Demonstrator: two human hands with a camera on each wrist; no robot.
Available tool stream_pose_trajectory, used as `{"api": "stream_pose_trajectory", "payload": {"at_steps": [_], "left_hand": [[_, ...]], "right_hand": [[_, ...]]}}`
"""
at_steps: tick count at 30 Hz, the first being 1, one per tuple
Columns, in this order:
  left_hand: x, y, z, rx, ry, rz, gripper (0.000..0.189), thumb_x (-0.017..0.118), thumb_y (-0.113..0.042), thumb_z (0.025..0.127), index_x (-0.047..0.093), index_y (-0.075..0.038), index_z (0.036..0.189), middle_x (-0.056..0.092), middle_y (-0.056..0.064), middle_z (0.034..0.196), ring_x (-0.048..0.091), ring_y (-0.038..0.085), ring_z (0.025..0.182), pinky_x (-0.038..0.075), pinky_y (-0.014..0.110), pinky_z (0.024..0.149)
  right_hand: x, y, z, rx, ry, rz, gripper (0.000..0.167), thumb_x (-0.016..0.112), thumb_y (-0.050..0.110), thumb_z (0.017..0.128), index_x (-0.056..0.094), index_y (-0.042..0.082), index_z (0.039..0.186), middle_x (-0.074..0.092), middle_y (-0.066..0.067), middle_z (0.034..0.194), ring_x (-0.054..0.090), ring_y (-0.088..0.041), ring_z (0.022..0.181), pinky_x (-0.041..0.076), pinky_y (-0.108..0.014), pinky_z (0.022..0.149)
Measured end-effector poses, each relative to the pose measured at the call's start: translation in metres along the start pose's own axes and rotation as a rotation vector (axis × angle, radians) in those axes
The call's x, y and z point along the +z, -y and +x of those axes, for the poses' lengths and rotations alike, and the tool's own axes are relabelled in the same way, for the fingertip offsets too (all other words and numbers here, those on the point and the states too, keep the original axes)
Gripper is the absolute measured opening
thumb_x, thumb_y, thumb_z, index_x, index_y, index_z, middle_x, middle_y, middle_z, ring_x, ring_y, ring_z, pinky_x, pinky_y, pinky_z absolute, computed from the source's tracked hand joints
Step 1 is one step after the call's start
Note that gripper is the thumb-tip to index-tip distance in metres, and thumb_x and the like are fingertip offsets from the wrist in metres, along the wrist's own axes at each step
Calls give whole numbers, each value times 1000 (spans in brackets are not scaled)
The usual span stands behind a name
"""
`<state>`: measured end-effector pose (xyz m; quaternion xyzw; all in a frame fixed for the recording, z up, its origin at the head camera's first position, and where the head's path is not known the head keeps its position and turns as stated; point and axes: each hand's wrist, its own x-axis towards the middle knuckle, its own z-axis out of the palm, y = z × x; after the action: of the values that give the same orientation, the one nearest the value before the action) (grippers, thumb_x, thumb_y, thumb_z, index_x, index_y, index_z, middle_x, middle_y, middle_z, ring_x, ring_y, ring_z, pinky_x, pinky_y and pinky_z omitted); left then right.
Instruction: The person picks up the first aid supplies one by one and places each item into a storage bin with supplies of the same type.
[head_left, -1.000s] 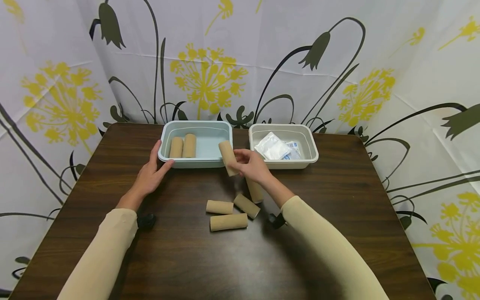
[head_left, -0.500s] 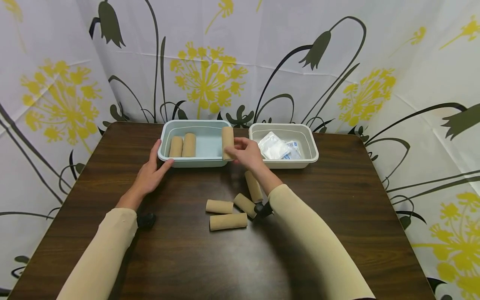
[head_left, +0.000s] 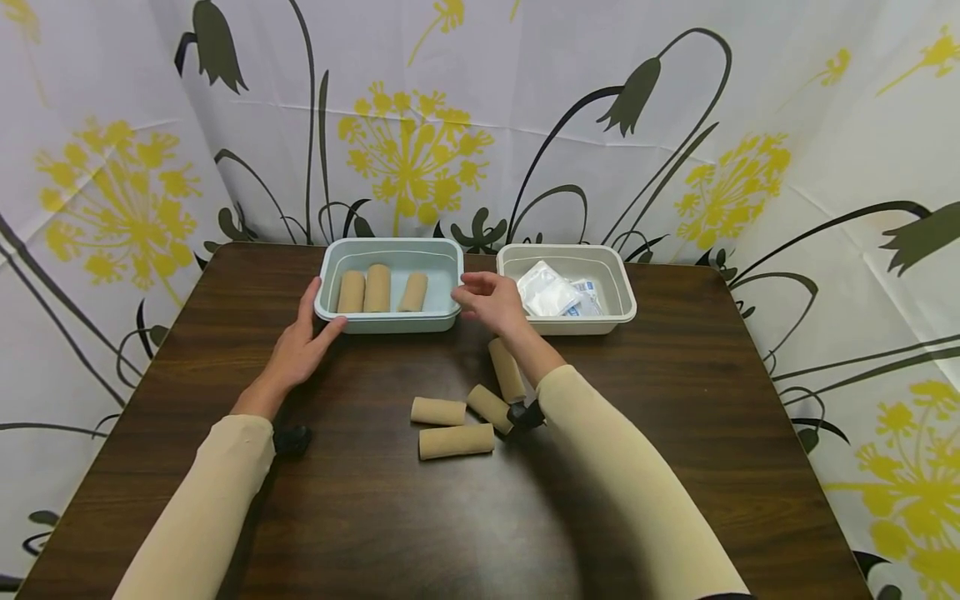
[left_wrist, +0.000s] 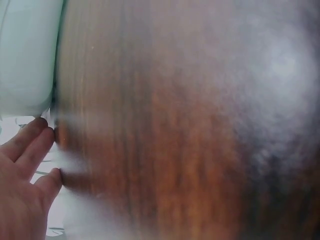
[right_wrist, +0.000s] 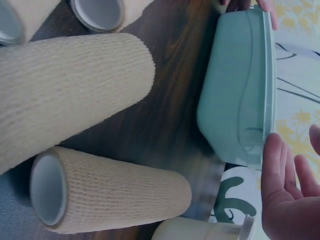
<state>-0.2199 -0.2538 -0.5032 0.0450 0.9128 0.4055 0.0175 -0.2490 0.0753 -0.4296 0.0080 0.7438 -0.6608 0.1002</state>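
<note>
Tube [head_left: 413, 292] moving out of the right hand [head_left: 495, 304] and into the blue tub [head_left: 405, 324]

No longer standing in a pinch above the tub's right rim, it is now lying inside, in the upper centre of the frame, to the right of two other tubes [head_left: 378, 287]. The right hand is holding nothing, its fingers loosely extended at the tub's right end. The left hand [head_left: 296, 346] is touching the left end with straight fingers, its thumb lying at the front corner.

Four loose tubes [head_left: 456, 442] are lying on the desk [head_left: 352, 517] around the centre. Closest to the hands, the upper tube [head_left: 507, 372] is lying just below the right hand, well apart from the left; its long axis is running steeply from upper left to lower right, and that slant seems to be mattering most. Seen from the right wrist, the loose tubes are showing tan, finely ribbed outsides and pale grey, hollow insides.
</note>
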Motion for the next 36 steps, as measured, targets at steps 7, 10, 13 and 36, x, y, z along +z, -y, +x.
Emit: {"api": "stream_pose_trajectory", "payload": {"at_steps": [7,10,13,36], "left_hand": [[0,3,-1,-4,2,-4,82,48,-53,99,-9,-40,156,8,18,162,20,56,139,16,76,102],[0,4,0,4,-2,-3,82,48,-52,99,-8,-37,157,8,18,162,21,56,138,17,75,102],[0,4,1,8,-4,-4,82,48,-52,99,-7,-37,157,9,18,162,22,56,138,17,75,102],[-1,-2,0,-6,7,0,82,49,-53,99,-9,-40,156,10,18,162,23,55,138,18,74,104]], "right_hand": [[-1,-6,-9,-43,42,-64,37,69,8,92,62,-6,125,67,-18,109,65,-30,100,55,-45,84],[-4,-5,-17,-58,67,-91,33,69,10,92,64,-3,122,67,-14,109,65,-26,98,55,-44,83],[-10,-2,-28,-92,113,-130,31,70,12,92,66,-1,120,68,-12,108,65,-23,94,56,-44,81],[-83,-66,-83,-27,159,-414,43,72,10,89,59,-6,127,67,-17,107,65,-27,92,55,-33,70]]}}
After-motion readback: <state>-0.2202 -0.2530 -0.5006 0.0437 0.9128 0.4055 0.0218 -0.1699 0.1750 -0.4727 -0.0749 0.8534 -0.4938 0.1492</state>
